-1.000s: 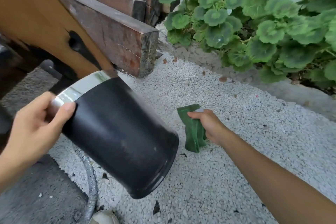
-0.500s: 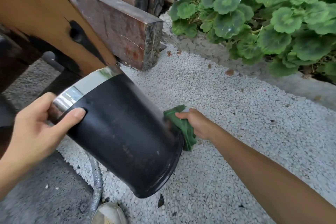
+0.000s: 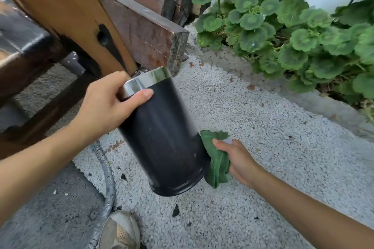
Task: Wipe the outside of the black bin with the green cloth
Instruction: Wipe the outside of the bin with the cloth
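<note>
Black bin [image 3: 162, 137] tilted above gravel [image 3: 253, 137], left hand [image 3: 105, 107] fingers clamped on steel rim [image 3: 145, 82]. Right hand [image 3: 239, 159] fingers closed round green cloth [image 3: 217, 166], pressed against bin's lower side.

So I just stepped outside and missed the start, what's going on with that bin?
A person is cleaning it. The left hand grips the black bin by its shiny metal rim and holds it tilted in the air above the white gravel. The right hand holds a bunched green cloth against the bin's lower side, near the base.
</note>
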Tool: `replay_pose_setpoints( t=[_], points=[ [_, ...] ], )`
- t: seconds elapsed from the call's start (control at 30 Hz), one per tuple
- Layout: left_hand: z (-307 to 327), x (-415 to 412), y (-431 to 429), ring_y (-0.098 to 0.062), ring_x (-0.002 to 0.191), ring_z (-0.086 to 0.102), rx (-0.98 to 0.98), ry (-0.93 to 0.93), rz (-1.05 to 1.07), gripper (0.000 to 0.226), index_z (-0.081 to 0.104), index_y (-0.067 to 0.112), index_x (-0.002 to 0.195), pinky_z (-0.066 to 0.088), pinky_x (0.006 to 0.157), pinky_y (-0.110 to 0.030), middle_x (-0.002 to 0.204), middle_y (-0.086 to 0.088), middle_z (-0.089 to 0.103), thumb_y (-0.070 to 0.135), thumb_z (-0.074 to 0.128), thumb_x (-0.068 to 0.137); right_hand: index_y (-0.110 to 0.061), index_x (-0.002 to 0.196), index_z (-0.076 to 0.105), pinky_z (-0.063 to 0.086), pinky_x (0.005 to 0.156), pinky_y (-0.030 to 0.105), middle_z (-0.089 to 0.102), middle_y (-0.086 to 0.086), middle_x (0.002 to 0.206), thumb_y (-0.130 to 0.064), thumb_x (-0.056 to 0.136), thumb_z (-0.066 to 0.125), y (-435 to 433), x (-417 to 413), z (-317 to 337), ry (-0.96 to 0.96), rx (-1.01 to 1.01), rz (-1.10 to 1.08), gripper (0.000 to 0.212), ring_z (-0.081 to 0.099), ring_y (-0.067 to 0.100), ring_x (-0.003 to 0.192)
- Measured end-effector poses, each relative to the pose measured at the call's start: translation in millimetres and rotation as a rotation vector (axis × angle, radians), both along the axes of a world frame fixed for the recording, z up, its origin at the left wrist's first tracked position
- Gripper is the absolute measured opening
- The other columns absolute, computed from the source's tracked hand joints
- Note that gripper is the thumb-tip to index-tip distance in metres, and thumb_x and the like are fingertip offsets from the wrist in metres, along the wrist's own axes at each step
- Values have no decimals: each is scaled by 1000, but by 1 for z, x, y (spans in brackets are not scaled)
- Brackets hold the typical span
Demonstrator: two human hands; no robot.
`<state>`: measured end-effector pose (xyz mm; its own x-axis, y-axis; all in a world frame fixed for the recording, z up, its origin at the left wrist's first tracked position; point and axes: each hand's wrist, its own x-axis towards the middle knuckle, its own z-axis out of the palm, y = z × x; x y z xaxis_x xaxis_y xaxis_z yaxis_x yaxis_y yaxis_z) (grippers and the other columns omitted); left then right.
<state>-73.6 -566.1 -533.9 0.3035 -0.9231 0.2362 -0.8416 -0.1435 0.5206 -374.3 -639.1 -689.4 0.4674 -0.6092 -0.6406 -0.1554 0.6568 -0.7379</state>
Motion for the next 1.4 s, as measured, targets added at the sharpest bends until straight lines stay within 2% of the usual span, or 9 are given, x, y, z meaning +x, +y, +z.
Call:
replay_pose_setpoints(
  t=[0.13,0.3,0.43,0.57,0.8,0.97,1.1,1.23,1.4],
  points=[
    [9,-8,-44,-31,67,51,84,-109,-17,57,46,7,69,40,63,-45,66,-9,49,54,67,93,-18,90,85,61,87,36,83,14,105,-20,104,59,11,-1,15,-1,-38,-94,30,78,30,103],
    [13,-11,-104,-34,72,51,309,-201,38,60,42,13,62,39,63,-38,63,-4,46,61,61,94,-18,90,85,59,90,42,83,14,100,-21,104,60,15,3,28,65,-134,-190,29,79,31,97],
    [12,-18,-130,-33,69,47,393,-171,94,60,38,13,63,37,64,-39,63,-4,42,58,66,92,5,94,71,55,87,48,78,25,91,-30,100,65,27,3,37,145,-240,-266,36,74,35,86],
    [16,-31,-151,-34,84,51,482,-156,117,41,45,9,73,40,72,-38,77,-6,50,38,65,92,-19,84,71,50,66,34,76,-3,73,-36,101,63,54,18,54,350,-440,-297,25,70,7,67],
    [20,-56,-165,-22,63,43,517,-119,85,26,42,12,67,36,54,-32,75,-5,45,18,54,90,-30,89,65,51,62,28,72,-6,81,-31,102,61,104,41,54,426,-671,-357,14,66,5,73],
    [25,-72,-169,-23,70,50,552,-135,30,26,45,11,72,41,61,-34,94,-8,54,19,52,96,-29,96,76,58,69,21,79,-2,90,-21,101,66,137,65,52,233,-447,-315,14,75,9,86],
    [39,-86,-157,-18,67,49,606,-146,-75,13,49,3,99,40,54,-26,84,-5,49,15,42,102,-1,109,79,61,87,48,80,24,107,-21,83,72,124,61,70,-171,70,-501,33,78,37,98],
    [43,-103,-136,-15,65,45,663,-42,-135,15,50,4,95,32,47,-27,84,-2,48,16,44,101,-3,106,81,64,78,42,78,18,99,-20,93,60,85,22,100,-379,34,-526,30,77,29,89],
    [38,-146,-104,-33,105,57,797,255,-138,38,54,2,133,39,69,-28,129,-14,58,21,44,101,-10,96,85,65,68,36,81,11,96,-22,89,61,24,-27,144,-419,-122,-691,28,79,23,84]
  ],
)
